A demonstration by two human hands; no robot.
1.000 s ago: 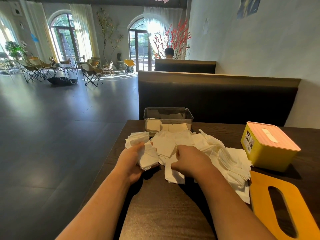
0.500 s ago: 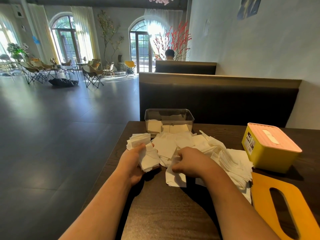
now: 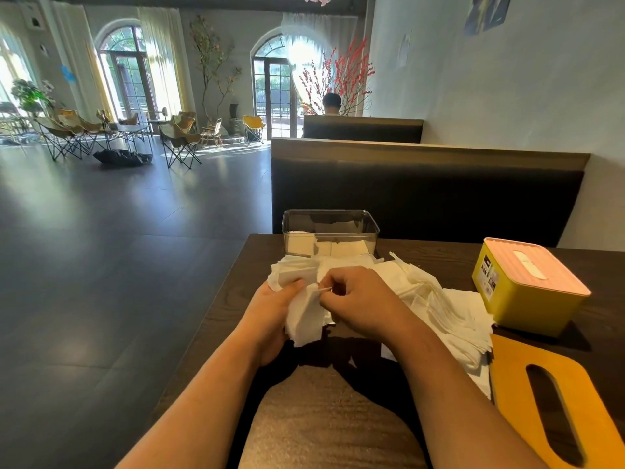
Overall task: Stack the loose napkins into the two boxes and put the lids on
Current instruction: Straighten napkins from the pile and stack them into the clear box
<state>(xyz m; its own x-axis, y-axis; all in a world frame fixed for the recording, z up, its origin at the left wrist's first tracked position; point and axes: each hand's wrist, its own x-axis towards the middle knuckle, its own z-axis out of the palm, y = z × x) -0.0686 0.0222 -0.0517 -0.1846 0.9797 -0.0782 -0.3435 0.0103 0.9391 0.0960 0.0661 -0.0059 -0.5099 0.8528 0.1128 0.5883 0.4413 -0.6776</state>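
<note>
Head camera, cafe booth: at the left of the dark wooden table [image 3: 324,428], a person's left hand [image 3: 274,309] curls round a rough bundle of white paper napkins [image 3: 304,321], thumb laid across the top and the sheets fanning out unevenly below the palm. Just behind the bundle stands the clear plastic box [image 3: 329,225], lidless, with a low layer of napkins already lying inside. To its right, the right hand [image 3: 358,299] is closed in a pinch, fingertips nipping the edge of a single sheet against the bundle. Beyond the wrist, the loose napkin pile [image 3: 439,299] sprawls across the table, touching the foot of the clear box and running up against the yellow box [image 3: 521,306], which sits closed under its pink slotted lid [image 3: 537,265]. Nearest the camera on the right lies an orange lid [image 3: 507,377] with a long oval slot, flat on the table, with napkin edges running just under its left side.

The napkins look feather-light, limp and easily creased; single sheets would likely slide off one another or tear if tugged by a corner. A flat squeeze across the whole thickness of the bundle, thumb above and fingers beneath near the middle, seems the safest hold, with the edges tapped square before lowering them into the clear box. The orange lid, rigid by appearance, could be lifted by its long edges or through the slot. One box seems done; the clear one looks far from full.
</note>
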